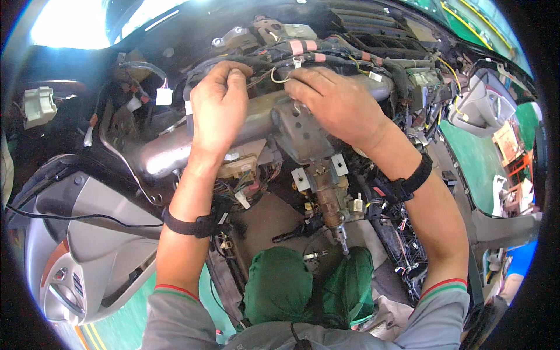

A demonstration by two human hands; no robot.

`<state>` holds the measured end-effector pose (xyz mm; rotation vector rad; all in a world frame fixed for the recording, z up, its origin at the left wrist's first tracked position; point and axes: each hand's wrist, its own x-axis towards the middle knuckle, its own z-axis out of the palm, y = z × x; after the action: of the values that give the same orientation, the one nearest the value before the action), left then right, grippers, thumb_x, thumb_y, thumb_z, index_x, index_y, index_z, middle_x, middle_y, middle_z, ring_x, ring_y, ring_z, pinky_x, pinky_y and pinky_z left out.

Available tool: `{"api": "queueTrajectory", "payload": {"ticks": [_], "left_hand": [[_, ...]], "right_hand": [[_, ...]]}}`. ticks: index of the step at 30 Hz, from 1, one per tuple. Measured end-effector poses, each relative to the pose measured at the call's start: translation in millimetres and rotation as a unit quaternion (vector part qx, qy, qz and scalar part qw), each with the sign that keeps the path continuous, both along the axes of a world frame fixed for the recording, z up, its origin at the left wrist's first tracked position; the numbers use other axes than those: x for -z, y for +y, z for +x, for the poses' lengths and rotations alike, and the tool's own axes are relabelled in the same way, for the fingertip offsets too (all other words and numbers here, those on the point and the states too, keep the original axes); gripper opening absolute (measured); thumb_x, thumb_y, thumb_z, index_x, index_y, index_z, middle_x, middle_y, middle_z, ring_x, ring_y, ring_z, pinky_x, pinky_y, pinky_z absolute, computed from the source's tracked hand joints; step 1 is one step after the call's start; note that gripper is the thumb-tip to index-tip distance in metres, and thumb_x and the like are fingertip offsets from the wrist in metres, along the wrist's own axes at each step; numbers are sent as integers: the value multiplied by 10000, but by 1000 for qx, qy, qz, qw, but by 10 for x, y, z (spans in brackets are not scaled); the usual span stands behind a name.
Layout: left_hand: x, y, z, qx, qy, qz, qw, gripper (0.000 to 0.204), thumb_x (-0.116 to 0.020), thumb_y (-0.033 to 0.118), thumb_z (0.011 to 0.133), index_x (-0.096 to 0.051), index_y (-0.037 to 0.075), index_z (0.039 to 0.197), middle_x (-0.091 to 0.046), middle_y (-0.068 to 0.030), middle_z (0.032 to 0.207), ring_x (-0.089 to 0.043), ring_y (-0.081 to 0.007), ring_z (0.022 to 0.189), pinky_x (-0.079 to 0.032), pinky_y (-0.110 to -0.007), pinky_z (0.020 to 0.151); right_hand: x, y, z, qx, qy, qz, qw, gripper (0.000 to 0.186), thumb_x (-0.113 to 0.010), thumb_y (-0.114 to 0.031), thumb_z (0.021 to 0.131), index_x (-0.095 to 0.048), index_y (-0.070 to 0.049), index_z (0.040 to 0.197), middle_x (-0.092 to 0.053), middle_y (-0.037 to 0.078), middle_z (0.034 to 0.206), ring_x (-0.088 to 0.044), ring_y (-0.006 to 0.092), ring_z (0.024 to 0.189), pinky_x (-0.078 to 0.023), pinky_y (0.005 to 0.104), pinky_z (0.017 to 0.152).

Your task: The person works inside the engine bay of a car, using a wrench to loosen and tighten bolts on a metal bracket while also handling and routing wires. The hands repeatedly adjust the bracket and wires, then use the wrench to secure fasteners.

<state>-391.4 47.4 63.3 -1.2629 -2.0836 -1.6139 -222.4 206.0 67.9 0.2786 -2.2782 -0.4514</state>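
Both hands work at the dark wiring harness [338,51], which runs along the metal cross beam [166,153] of a stripped car dashboard. My left hand [220,102] bends over the harness with thumb and fingers pressed together. Whatever they grip is hidden behind them. To its right, my right hand [335,105] reaches in above a grey metal bracket [297,131], fingers curled and closed. A thin pale wire [274,76] makes a small loop at its fingertips and seems pinched there. Pink tape [302,46] wraps the harness just beyond.
The steering column [326,195] points down between my green-trousered knees. Loose white connectors [164,96] hang at the left, and bundled wires [402,245] lie at the right. Open doors stand on both sides, the left door panel [111,233] nearer. A black cable [87,217] crosses toward my left wristband.
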Motion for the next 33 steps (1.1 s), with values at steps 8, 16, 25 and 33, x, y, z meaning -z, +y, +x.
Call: {"api": "queueTrajectory", "payload": {"ticks": [8, 16, 25, 33], "left_hand": [[-1, -1, -3, 3, -21, 1, 1000, 255, -532, 149, 1009, -756, 27, 1009, -665, -95, 716, -601, -141, 660, -503, -329, 668], [9, -2, -27, 14, -30, 35, 999, 255, -522, 143, 1024, -748, 27, 1000, -688, -96, 749, -595, -137, 675, -510, -328, 676], [36, 22, -56, 11, -2, 54, 998, 265, -518, 158, 1043, -743, 18, 1042, -703, -110, 797, -610, -137, 727, -523, -329, 734], [33, -6, -37, 36, -84, 68, 993, 236, -547, 145, 1038, -738, 5, 1026, -679, -53, 780, -558, -95, 720, -501, -300, 701]], "right_hand": [[90, -247, -206, 83, 15, 31, 996, 152, -643, -179, 826, -661, -57, 914, -696, 91, 880, -702, 231, 866, -600, 330, 695], [15, -431, -523, 177, 69, 62, 980, 137, -657, -171, 788, -697, -47, 830, -717, 109, 770, -693, 238, 734, -563, 328, 596], [-34, -450, -806, 214, 41, 23, 976, 165, -652, -174, 836, -744, -43, 878, -746, 128, 813, -713, 269, 772, -593, 377, 643], [-36, -374, -377, 136, -53, -10, 989, 158, -653, -147, 862, -720, -27, 939, -753, 137, 965, -717, 293, 963, -620, 393, 770]]}}
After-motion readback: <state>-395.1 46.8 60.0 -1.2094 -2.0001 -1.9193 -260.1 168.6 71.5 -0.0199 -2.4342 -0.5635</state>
